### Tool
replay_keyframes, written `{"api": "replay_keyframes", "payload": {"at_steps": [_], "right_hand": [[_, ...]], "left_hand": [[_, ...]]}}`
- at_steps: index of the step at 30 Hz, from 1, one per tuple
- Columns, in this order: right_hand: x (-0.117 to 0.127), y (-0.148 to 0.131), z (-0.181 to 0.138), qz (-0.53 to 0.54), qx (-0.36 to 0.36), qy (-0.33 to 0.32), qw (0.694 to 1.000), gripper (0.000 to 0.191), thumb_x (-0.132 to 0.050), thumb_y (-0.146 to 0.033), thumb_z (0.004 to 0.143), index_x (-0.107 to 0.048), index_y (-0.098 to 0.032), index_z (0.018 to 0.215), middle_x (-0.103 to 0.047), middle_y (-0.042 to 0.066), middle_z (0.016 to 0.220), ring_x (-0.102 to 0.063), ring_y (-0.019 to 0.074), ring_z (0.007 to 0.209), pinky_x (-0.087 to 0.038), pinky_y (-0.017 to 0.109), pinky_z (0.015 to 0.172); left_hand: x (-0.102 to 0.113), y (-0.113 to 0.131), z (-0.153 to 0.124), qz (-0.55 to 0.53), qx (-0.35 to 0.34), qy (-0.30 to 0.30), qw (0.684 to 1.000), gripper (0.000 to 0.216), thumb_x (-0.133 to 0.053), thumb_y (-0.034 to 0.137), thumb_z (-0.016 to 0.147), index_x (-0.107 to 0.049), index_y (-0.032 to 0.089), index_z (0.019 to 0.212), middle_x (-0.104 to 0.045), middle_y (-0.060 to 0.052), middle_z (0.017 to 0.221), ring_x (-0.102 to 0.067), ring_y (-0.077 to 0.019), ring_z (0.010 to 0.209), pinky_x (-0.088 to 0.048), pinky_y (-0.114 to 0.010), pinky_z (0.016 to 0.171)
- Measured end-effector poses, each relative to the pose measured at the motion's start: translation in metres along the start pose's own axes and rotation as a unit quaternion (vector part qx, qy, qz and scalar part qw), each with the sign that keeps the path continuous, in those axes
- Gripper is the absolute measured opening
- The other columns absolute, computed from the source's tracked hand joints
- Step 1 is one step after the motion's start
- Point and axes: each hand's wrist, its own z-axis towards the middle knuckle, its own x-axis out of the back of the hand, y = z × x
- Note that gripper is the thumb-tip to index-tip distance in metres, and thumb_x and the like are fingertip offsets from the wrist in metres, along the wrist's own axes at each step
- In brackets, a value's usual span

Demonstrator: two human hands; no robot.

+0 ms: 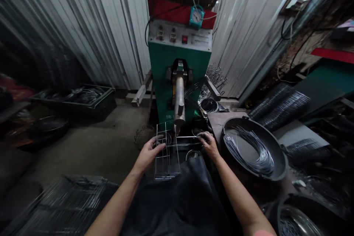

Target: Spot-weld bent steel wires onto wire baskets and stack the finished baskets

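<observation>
Left hand [149, 153] closed on wire rack [167, 151], right hand [210, 145] pinching its top wire, green machine [179, 59] just ahead

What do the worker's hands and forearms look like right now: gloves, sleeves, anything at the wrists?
The left hand and right hand are bare, with no gloves. The left forearm and right forearm show no sleeves, and no watch or band shows at either wrist. Dark, loose clothing covers the lap, though its exact type is unclear.
</observation>
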Motion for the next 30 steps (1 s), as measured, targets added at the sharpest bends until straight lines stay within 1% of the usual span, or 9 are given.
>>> {"api": "replay_keyframes", "payload": {"at_steps": [5,9,15,18,22,30], "right_hand": [[0.000,0.005,0.003,-0.006,-0.003,-0.003,1.000,0.013,-0.054,-0.030,0.082,-0.064,-0.021,0.080,-0.061,0.002,0.078,-0.055,0.0172,0.078,-0.039,0.031,0.075],[0.000,0.009,0.004,0.010,-0.010,-0.007,1.000,0.013,-0.055,-0.030,0.082,-0.064,-0.021,0.079,-0.060,0.002,0.078,-0.054,0.0173,0.079,-0.040,0.030,0.074],[0.000,0.016,0.005,0.005,-0.024,-0.016,1.000,0.013,-0.054,-0.031,0.081,-0.064,-0.022,0.081,-0.060,0.003,0.080,-0.054,0.0183,0.081,-0.041,0.031,0.076],[0.001,0.019,0.007,0.001,-0.030,-0.019,0.999,0.014,-0.053,-0.031,0.082,-0.064,-0.022,0.082,-0.061,0.003,0.082,-0.054,0.0183,0.082,-0.041,0.032,0.078],[0.001,0.022,0.009,0.001,-0.024,-0.019,1.000,0.014,-0.053,-0.031,0.082,-0.064,-0.022,0.082,-0.061,0.003,0.082,-0.054,0.0181,0.084,-0.041,0.032,0.079],[-0.001,0.028,0.009,0.006,-0.017,-0.018,1.000,0.014,-0.054,-0.032,0.082,-0.064,-0.021,0.083,-0.061,0.003,0.083,-0.055,0.0176,0.084,-0.041,0.030,0.078]], "left_hand": [[0.000,0.001,0.003,-0.004,-0.002,-0.001,1.000,0.054,-0.074,0.038,0.059,-0.061,0.015,0.106,-0.066,-0.008,0.098,-0.059,-0.0202,0.093,-0.042,-0.031,0.085],[-0.002,0.003,0.004,-0.005,0.003,0.013,1.000,0.052,-0.075,0.037,0.058,-0.062,0.016,0.103,-0.067,-0.007,0.095,-0.059,-0.0205,0.092,-0.043,-0.032,0.085],[-0.005,-0.003,0.009,-0.016,-0.004,0.004,1.000,0.049,-0.074,0.037,0.059,-0.063,0.016,0.102,-0.067,-0.007,0.096,-0.059,-0.0197,0.092,-0.043,-0.032,0.085],[-0.006,-0.006,0.013,-0.013,-0.009,0.003,1.000,0.050,-0.074,0.037,0.058,-0.063,0.015,0.101,-0.067,-0.007,0.094,-0.059,-0.0190,0.089,-0.043,-0.031,0.083],[-0.005,-0.008,0.015,0.001,0.000,0.005,1.000,0.051,-0.074,0.037,0.058,-0.063,0.015,0.103,-0.066,-0.006,0.088,-0.059,-0.0185,0.084,-0.044,-0.031,0.080],[-0.004,-0.009,0.017,-0.029,0.007,-0.001,1.000,0.054,-0.075,0.037,0.056,-0.062,0.014,0.102,-0.066,-0.007,0.092,-0.059,-0.0193,0.088,-0.042,-0.032,0.083]]}}
